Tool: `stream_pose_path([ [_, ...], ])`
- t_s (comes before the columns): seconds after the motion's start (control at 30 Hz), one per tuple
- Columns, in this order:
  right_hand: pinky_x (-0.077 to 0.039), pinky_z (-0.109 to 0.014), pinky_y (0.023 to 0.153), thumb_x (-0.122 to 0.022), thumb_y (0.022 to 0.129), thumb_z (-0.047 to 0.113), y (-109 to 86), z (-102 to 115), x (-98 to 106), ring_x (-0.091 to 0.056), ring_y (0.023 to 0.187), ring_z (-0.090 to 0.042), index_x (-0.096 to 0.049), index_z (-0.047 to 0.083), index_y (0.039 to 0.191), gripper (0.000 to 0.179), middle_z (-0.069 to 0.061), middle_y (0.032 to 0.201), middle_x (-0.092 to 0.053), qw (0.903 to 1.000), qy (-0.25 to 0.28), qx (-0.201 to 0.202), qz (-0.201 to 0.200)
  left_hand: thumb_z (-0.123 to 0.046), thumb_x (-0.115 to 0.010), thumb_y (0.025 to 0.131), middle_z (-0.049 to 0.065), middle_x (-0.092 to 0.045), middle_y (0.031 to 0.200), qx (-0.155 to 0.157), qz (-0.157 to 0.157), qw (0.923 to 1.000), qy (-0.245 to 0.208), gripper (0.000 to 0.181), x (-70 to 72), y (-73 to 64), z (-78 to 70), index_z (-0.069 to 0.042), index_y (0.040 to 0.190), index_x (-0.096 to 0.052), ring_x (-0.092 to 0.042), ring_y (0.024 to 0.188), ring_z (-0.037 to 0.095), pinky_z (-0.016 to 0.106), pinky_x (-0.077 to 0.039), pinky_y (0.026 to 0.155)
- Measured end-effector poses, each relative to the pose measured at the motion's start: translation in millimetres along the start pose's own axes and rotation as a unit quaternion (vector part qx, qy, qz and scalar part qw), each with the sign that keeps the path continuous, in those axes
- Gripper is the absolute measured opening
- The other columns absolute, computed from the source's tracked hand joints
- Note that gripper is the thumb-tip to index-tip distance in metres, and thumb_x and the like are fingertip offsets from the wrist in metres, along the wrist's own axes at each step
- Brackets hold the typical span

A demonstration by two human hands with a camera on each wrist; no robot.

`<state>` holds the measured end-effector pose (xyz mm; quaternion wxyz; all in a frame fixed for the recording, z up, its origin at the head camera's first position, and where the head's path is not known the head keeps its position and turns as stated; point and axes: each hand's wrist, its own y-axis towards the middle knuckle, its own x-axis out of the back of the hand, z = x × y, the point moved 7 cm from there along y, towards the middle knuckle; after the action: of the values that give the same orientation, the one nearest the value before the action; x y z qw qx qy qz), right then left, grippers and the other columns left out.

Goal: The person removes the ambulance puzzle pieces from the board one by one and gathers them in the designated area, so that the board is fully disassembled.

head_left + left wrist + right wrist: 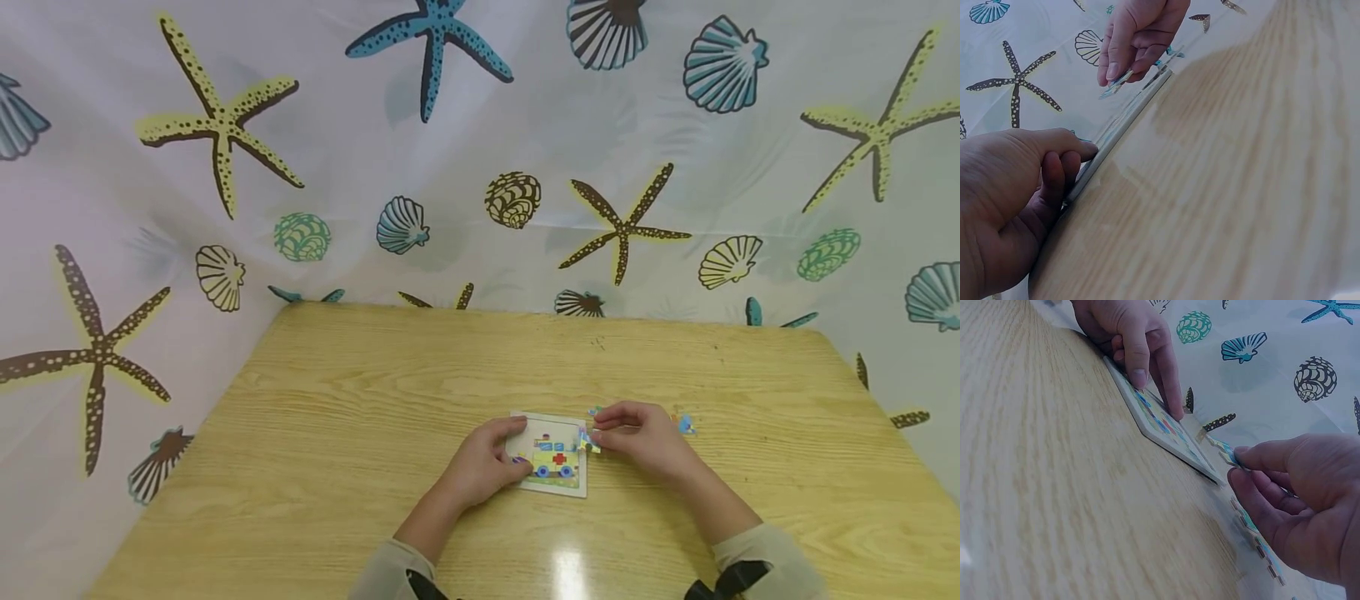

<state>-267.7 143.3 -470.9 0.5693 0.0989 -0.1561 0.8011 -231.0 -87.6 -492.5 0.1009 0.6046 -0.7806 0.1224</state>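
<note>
1. The puzzle tray [538,428] lies flat on the counter [360,400], its printed ambulance picture partly assembled; it serves as landmark here.
2. The puzzle piece [1225,450] is just above the tray's right edge, raised off the counter. It looks thin, light and stiff, probably easy to pinch by its rim; its narrow tabs could bend or chip if forced.
3. The right hand [641,433] reaches in from the tray's right, thumb and forefinger nearly closed on the piece's edge, the other fingers curled behind.
4. The left hand [483,467] bends around the tray's left side, thumb over the face and fingers about the edge, gripping it. The tray seems light enough to slide, so that border is a sensible hold.
5. More loose pieces [686,425] lie right of the tray, partly hidden behind the right hand.
</note>
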Motion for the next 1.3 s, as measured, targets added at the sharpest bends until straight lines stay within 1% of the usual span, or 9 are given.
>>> stream_pose_path([
  [0.23, -0.056, -0.025, 0.074, -0.075, 0.09, 0.017, -5.4, 1, 10, -0.069, 0.093, -0.018, -0.066, -0.003, 0.114, 0.032, -0.015, 0.107, -0.071, 0.9975, -0.063, -0.001, -0.032, -0.003, -0.078, 0.083, 0.015, -0.049, 0.15, 0.001, -0.007, 1.0, -0.002, 0.065, 1.3, -0.5, -0.8, -0.002, 0.143, -0.052, -0.043, 0.058, 0.008, 0.016, -0.04, 0.051],
  [0.43, -0.055, -0.024, 0.07, -0.076, 0.089, 0.014, -4.7, 2, 10, -0.068, 0.085, -0.015, -0.068, -0.002, 0.108, 0.027, -0.013, 0.1, -0.072, 0.9942, -0.097, 0.013, -0.045, -0.005, -0.078, 0.083, 0.016, -0.054, 0.143, 0.005, -0.023, 0.9996, 0.017, 0.066, 5.8, 0.1, -0.3, -0.005, 0.143, -0.053, -0.045, 0.058, 0.007, 0.016, -0.04, 0.05],
  [0.5, -0.055, -0.023, 0.069, -0.077, 0.088, 0.014, -4.4, 2, 9, -0.068, 0.083, -0.013, -0.069, -0.001, 0.105, 0.025, -0.011, 0.097, -0.073, 0.9922, -0.111, 0.017, -0.055, -0.005, -0.078, 0.083, 0.016, -0.053, 0.144, 0.005, -0.023, 0.9996, 0.014, 0.066, 6.1, 0.1, -0.7, -0.005, 0.143, -0.053, -0.044, 0.058, 0.007, 0.017, -0.04, 0.051],
  [0.63, -0.053, -0.023, 0.067, -0.079, 0.085, 0.015, -6.2, 1, 9, -0.067, 0.079, -0.013, -0.07, 0.003, 0.1, 0.021, -0.007, 0.092, -0.074, 0.9861, -0.142, 0.014, -0.086, -0.005, -0.078, 0.083, 0.018, -0.059, 0.133, 0.012, -0.019, 0.9997, 0.005, 0.065, 4.4, -0.1, 0.0, -0.006, 0.143, -0.053, -0.043, 0.056, 0.006, 0.016, -0.039, 0.049],
  [0.73, -0.053, -0.023, 0.067, -0.082, 0.083, 0.015, -7.4, -2, 10, -0.067, 0.078, -0.013, -0.071, 0.004, 0.099, 0.023, -0.006, 0.091, -0.074, 0.9853, -0.139, 0.01, -0.099, -0.005, -0.078, 0.083, 0.018, -0.062, 0.123, 0.014, -0.015, 0.9998, -0.001, 0.065, 2.6, -0.4, 0.5, -0.006, 0.143, -0.053, -0.043, 0.054, 0.006, 0.016, -0.038, 0.048],
  [0.77, -0.054, -0.022, 0.068, -0.082, 0.082, 0.016, -6.9, -3, 11, -0.067, 0.079, -0.012, -0.071, 0.003, 0.1, 0.024, -0.006, 0.092, -0.075, 0.9864, -0.13, 0.007, -0.1, -0.005, -0.078, 0.083, 0.016, -0.061, 0.128, 0.013, -0.015, 0.9998, -0.001, 0.065, 3.1, -0.5, 0.3, -0.005, 0.143, -0.053, -0.043, 0.055, 0.006, 0.016, -0.039, 0.048],
  [1.0, -0.057, -0.024, 0.071, -0.082, 0.084, 0.017, -3.1, -5, 7, -0.07, 0.087, -0.011, -0.068, -0.001, 0.11, 0.035, -0.013, 0.103, -0.075, 0.9978, -0.023, -0.007, -0.061, -0.006, -0.078, 0.083, 0.014, -0.052, 0.146, 0.013, -0.018, 0.9997, 0.013, 0.065, 4.4, -1.3, -0.1, -0.007, 0.144, -0.053, -0.044, 0.056, 0.006, 0.016, -0.04, 0.05],
  [1.17, -0.058, -0.025, 0.076, -0.078, 0.087, 0.015, 0.6, 9, -7, -0.073, 0.094, -0.016, -0.068, -0.004, 0.114, 0.034, -0.017, 0.108, -0.074, 0.9995, -0.016, 0.029, -0.001, -0.005, -0.078, 0.083, 0.014, -0.049, 0.149, 0.012, -0.019, 0.9997, 0.013, 0.065, 5.7, -1.0, -0.9, -0.007, 0.144, -0.053, -0.045, 0.057, 0.006, 0.016, -0.041, 0.05],
  [1.3, -0.057, -0.023, 0.08, -0.076, 0.089, 0.015, 3.7, 14, -21, -0.072, 0.099, -0.018, -0.068, -0.004, 0.116, 0.034, -0.018, 0.111, -0.074, 0.9987, -0.01, 0.035, 0.035, -0.007, -0.079, 0.083, 0.015, -0.049, 0.149, 0.009, -0.015, 0.9998, 0.008, 0.065, 4.1, -0.8, -1.1, -0.005, 0.143, -0.053, -0.045, 0.057, 0.007, 0.017, -0.041, 0.05],
])
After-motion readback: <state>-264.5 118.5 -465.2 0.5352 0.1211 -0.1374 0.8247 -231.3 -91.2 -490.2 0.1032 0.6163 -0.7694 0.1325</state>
